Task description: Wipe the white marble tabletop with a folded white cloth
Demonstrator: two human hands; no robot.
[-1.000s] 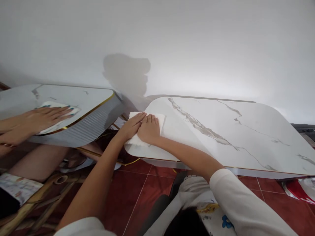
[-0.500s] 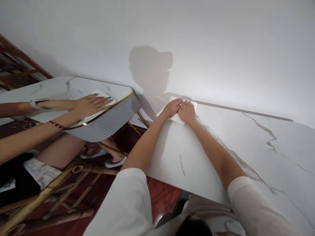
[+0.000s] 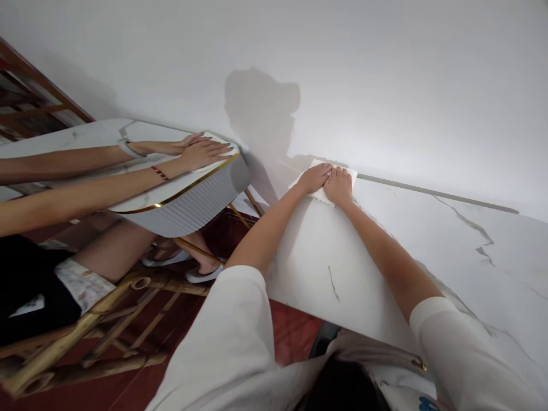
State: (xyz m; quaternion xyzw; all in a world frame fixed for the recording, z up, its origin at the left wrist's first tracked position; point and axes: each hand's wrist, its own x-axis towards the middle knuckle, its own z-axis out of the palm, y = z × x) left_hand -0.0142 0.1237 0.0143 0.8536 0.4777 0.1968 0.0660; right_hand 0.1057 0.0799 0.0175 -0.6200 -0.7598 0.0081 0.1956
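Note:
My left hand (image 3: 315,177) and my right hand (image 3: 339,185) are side by side on a white cloth (image 3: 321,197), pressing it against the marble-patterned tabletop (image 3: 308,251). Both sets of fingers are held close together and bend a little over the cloth, which shows around them. The cloth lies at the table's far left corner, against the wall. Dark grey veins run across the white top.
At left, another person's hands (image 3: 205,154) rest on a cloth on a second marble-patterned table (image 3: 103,134) with a ribbed, gold-trimmed edge (image 3: 201,197). A bamboo chair (image 3: 107,331) stands below it. The white wall (image 3: 406,85) rises directly behind both tables.
The view has shifted slightly. My hands and the cloth are a little closer to the wall. The other person's hands have slid right along their table toward its end.

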